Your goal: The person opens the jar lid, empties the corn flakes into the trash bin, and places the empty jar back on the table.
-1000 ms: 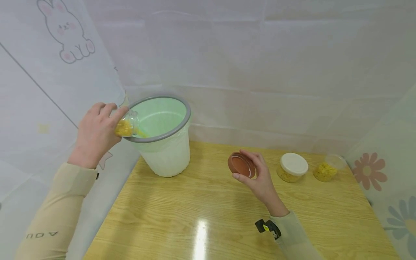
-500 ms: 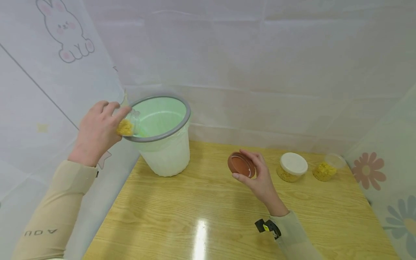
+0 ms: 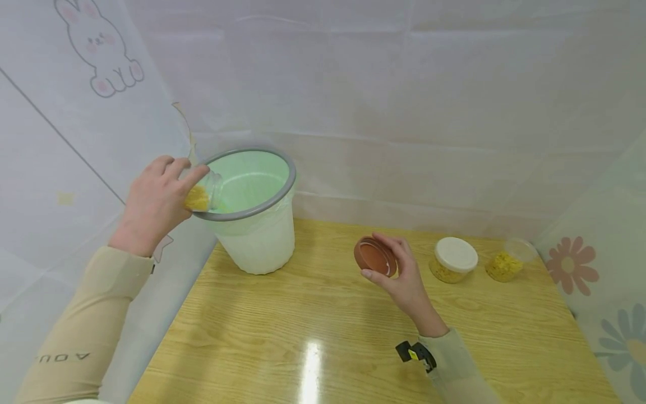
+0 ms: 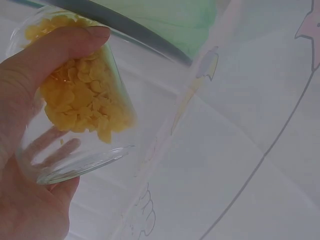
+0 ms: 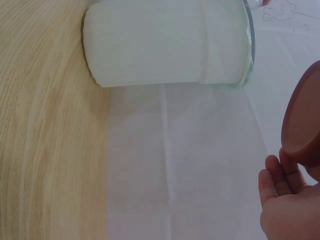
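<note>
My left hand (image 3: pixel 158 202) grips a clear jar (image 4: pixel 45 157) tipped sideways, its mouth over the near left rim of a trash bin (image 3: pixel 262 241). Yellow flakes (image 4: pixel 82 95) lie inside the jar, and the thumb stretches across its side in the left wrist view. The bin is white with a grey rim and a pale green liner; its bottom is hidden. Over the table, my right hand (image 3: pixel 406 280) pinches a reddish-brown round lid (image 3: pixel 375 256) between thumb and fingers, its hollow side toward the head camera.
On the wooden table (image 3: pixel 303 314), right of the right hand, stands a tub with a white lid (image 3: pixel 456 254) and yellow contents. Beside it is a smaller clear cup (image 3: pixel 503 266) of yellow bits, its clear lid raised. Printed sheets (image 3: pixel 404 112) hang behind and at both sides.
My left hand and the jar have shifted slightly right, further over the bin. The yellow stream at the jar's mouth has faded from sight. The right hand and lid stay in place.
</note>
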The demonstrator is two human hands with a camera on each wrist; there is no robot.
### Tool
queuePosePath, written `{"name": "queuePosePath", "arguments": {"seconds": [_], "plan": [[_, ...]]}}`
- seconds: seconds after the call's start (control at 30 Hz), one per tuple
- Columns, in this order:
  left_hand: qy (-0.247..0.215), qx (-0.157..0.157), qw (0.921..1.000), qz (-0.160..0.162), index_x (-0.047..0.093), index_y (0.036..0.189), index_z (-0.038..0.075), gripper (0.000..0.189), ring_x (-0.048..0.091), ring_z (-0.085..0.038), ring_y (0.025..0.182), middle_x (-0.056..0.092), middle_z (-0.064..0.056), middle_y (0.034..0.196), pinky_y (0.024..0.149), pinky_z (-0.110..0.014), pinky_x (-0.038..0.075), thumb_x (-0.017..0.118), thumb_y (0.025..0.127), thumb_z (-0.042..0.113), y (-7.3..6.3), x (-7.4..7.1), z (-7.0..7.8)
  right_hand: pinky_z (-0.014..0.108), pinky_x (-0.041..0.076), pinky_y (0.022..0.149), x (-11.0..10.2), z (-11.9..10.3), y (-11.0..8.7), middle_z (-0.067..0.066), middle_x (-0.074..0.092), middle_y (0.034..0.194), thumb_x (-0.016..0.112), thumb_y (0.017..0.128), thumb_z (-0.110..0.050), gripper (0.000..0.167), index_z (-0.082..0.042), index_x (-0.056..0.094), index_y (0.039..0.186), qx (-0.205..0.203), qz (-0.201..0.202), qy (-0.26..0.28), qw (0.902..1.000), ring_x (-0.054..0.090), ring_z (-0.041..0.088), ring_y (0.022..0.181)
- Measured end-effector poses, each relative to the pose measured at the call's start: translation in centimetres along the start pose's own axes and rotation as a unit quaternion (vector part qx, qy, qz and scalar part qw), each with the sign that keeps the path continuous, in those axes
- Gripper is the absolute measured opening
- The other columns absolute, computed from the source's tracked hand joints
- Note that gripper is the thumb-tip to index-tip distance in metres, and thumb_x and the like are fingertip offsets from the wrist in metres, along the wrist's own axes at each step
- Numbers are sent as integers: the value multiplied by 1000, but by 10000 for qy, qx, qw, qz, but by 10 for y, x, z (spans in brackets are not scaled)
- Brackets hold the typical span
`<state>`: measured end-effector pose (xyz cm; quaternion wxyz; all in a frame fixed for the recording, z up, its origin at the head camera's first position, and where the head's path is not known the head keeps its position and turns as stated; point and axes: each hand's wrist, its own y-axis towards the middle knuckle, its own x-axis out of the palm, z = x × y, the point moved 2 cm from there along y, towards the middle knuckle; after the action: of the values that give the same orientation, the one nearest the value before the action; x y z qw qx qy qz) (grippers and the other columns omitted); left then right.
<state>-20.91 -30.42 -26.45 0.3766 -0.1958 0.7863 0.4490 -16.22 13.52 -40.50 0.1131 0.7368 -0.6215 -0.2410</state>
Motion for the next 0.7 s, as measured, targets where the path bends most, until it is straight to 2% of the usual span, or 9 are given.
{"name": "queuePosePath", "arguments": {"seconds": [0.23,0.6,0.7], "plan": [[22,-17,10000,-88,62,125,8,86,52,-46,106,61,-23,113,87,-55,50,89,46,-12,1,-2,2,25,50,93,0,0,0,25,49,125,79,80,11,70,3,52,144,32,-22,4,10000,53,37,112],[-22,-12,10000,-17,63,124,8,83,52,-45,106,61,-22,112,87,-55,50,87,48,-13,1,0,3,24,50,92,0,-1,-1,26,49,125,78,80,12,68,4,52,143,43,-23,9,10000,53,37,112],[-12,5,10000,17,63,124,8,82,52,-46,106,61,-22,112,86,-55,50,86,48,-14,1,0,2,24,49,93,-1,8,-1,24,49,126,78,80,12,69,3,52,144,3,-10,13,10000,53,36,112]]}}
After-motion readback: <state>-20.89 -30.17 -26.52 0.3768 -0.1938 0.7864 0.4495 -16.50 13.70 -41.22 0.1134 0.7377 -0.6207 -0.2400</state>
